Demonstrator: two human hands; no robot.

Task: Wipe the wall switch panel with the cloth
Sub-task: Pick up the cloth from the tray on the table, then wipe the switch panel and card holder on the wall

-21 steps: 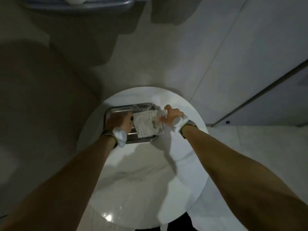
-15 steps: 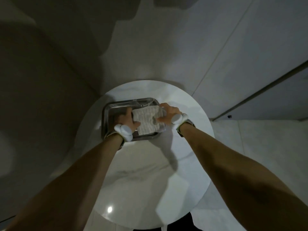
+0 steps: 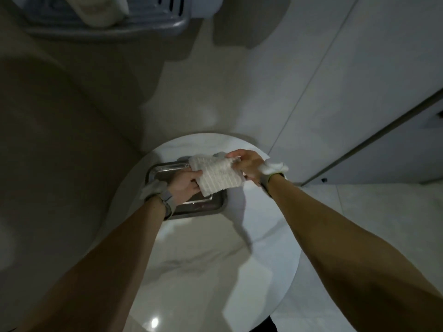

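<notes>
A white ribbed cloth (image 3: 217, 176) is stretched between both hands just above a metal tray (image 3: 203, 207). My left hand (image 3: 185, 185) grips the cloth's lower left edge over the tray. My right hand (image 3: 247, 165) pinches its upper right corner. The tray sits on a round white table (image 3: 203, 271). No wall switch panel is in view.
A grey basket or shelf (image 3: 107, 22) with pale cloth in it hangs at the top left. Pale tiled wall (image 3: 335, 92) rises behind the table, with a dark door edge (image 3: 383, 133) at the right. Tiled floor (image 3: 371, 207) lies to the right.
Both hands have lifted the cloth up off the tray and spread it between them. The view has tilted upward, bringing the grey basket at the top back in.
</notes>
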